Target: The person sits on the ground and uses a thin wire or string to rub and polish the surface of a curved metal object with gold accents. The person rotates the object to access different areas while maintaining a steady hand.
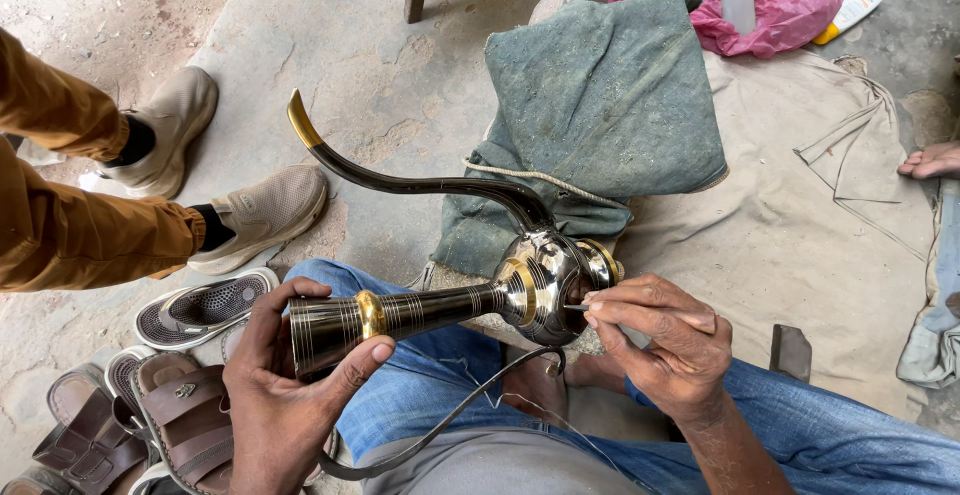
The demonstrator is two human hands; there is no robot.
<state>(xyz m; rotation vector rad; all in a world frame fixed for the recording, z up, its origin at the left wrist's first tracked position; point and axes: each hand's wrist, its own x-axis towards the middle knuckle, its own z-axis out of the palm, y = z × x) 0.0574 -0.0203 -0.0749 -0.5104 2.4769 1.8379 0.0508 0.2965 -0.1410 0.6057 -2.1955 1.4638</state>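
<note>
— How are the hands set?
— The left hand (285, 380) is clenched around the flared neck of one dark metal pitcher (500, 290), lying sideways over the lap. The right hand (665, 340) pinches a thin tool (577, 307) against the pitcher's round body.
— What else?
— Several sandals (150, 395) at left, one green cloth (600, 105) behind. The tool's tip is hard to make out.

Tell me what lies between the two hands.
In the head view, the dark metal ewer spans it: left hand grips its ringed neck, right hand holds a thin tool at the round body.
</note>
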